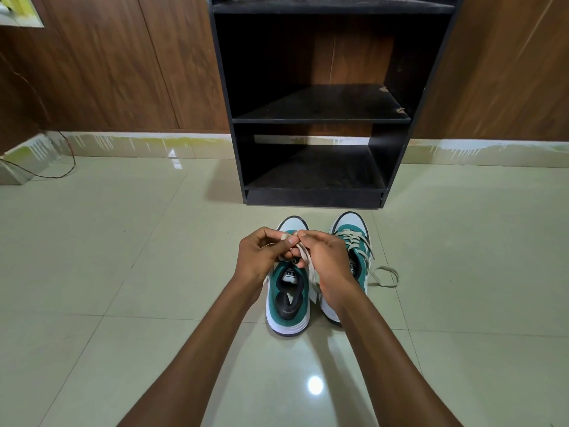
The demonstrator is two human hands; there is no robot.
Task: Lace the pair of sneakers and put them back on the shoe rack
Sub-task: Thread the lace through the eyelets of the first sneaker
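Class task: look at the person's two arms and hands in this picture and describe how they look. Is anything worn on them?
Both forearms are bare up to the bottom edge of the frame; no sleeves show. The left hand and right hand wear no gloves. No watch, bracelet or ring is visible on either.

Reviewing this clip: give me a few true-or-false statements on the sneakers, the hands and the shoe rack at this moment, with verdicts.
1. Both hands work the lace over the left sneaker. True: the left hand and right hand pinch the lace above it.
2. The right sneaker stands on the shoe rack. False: it stands on the floor in front of the rack.
3. The right sneaker already has lace through its eyelets. True.
4. The rack's shelves hold other shoes. False: the shelves in view hold nothing.
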